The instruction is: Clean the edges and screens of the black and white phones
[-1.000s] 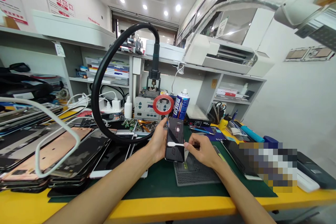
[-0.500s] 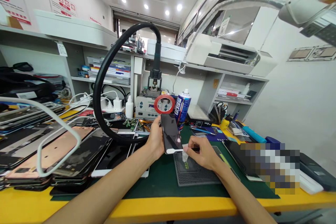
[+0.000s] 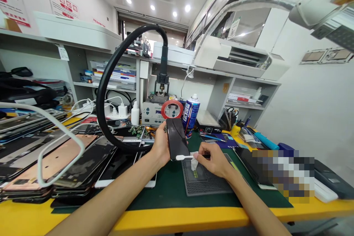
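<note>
My left hand [image 3: 161, 145] is closed around the left side of a dark smartphone [image 3: 177, 136], holding it tilted above the mat with its glossy face towards me. My right hand [image 3: 214, 159] pinches a slim brush-like tool with a long white head [image 3: 184, 158] and a dark handle partly hidden by the fingers. The white head lies across the phone's lower edge; whether it touches is hard to tell. Just below my right fingertips is a crumpled white tissue [image 3: 194, 164], over a grey perforated pad [image 3: 204, 190].
Stacked phone screens and panels [image 3: 74, 166] fill the left side. Behind the phone stand a red ring lamp [image 3: 172, 110], a blue spray can [image 3: 190, 112] and a white bottle [image 3: 135, 113]. A thick black hose [image 3: 101, 92] arches on the left. A dark tablet [image 3: 253, 166] lies right.
The phone has shifted slightly left and its reflections have changed. The tool's white head sits a little further right along the phone's lower edge. My right hand has barely moved.
</note>
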Action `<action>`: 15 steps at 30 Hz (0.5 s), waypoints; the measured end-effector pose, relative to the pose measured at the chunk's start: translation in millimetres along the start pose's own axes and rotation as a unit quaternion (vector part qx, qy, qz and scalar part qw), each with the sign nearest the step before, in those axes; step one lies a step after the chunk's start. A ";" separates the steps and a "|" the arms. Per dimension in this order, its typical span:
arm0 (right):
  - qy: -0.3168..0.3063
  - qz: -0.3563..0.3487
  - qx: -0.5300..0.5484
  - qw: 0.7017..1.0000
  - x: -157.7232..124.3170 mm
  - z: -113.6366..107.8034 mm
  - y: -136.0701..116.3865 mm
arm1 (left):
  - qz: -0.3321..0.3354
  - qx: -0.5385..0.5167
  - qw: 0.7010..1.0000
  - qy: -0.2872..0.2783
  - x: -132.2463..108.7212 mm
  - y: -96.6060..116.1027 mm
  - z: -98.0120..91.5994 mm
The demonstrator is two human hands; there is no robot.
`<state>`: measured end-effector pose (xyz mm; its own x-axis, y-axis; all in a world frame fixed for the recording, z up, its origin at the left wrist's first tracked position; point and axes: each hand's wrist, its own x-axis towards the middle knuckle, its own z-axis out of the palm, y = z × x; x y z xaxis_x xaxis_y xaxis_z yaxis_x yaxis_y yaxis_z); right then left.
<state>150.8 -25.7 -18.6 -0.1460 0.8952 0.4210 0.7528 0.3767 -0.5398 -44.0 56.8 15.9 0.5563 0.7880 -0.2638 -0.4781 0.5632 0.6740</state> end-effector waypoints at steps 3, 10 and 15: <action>0.002 -0.001 -0.010 1.000 -0.2 0.7 2.7 | -0.002 0.007 1.000 -0.007 0.0 -1.4 -0.5; 0.023 0.005 -0.035 0.999 0.7 1.5 6.4 | -0.009 0.022 0.999 -0.030 2.2 -8.6 -4.0; 0.054 0.016 -0.052 0.997 2.6 1.6 6.8 | -0.025 0.030 0.999 -0.032 4.8 -12.8 -4.7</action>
<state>154.6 -20.5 -22.4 -0.0540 0.8736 0.4837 0.8190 0.3159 -0.4790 -38.3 54.5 2.8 0.6218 0.7405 -0.2551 -0.4074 0.5840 0.7021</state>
